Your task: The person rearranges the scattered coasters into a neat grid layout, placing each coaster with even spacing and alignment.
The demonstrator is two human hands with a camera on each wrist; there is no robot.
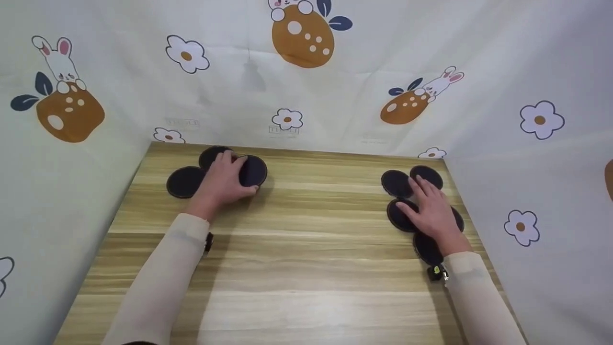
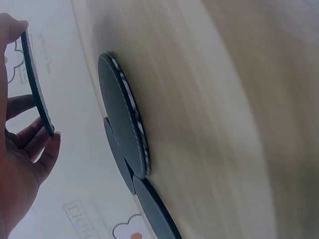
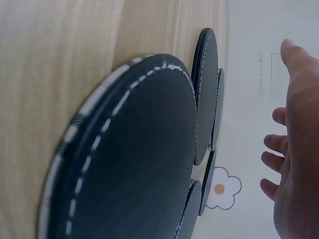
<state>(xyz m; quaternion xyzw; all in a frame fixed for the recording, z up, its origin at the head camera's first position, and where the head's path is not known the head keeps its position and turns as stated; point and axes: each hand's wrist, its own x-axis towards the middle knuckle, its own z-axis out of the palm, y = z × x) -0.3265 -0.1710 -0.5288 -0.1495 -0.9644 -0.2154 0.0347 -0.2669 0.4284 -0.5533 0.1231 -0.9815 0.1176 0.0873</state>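
Note:
Thumb and fingertips of my left hand [image 1: 221, 181] grip a round black stitched coaster [image 1: 255, 171] by its edges. In the left wrist view this held coaster [image 2: 35, 82] is up off the table, with a gap to the coasters beyond. A left coaster [image 1: 183, 183] and a back coaster [image 1: 210, 156] lie on the table by that hand, which partly covers them. On the right, my right hand [image 1: 435, 213] hovers with loosely spread fingers over a cluster of several similar coasters [image 1: 401, 215]. Nothing is held there; the right wrist view shows its fingers [image 3: 271, 142] apart from the coasters.
The wood-grain table [image 1: 306, 268] meets a pale patterned cloth [image 1: 335, 105] at the back and both sides. One large coaster [image 3: 134, 144], with a light checked layer under its edge, fills much of the right wrist view.

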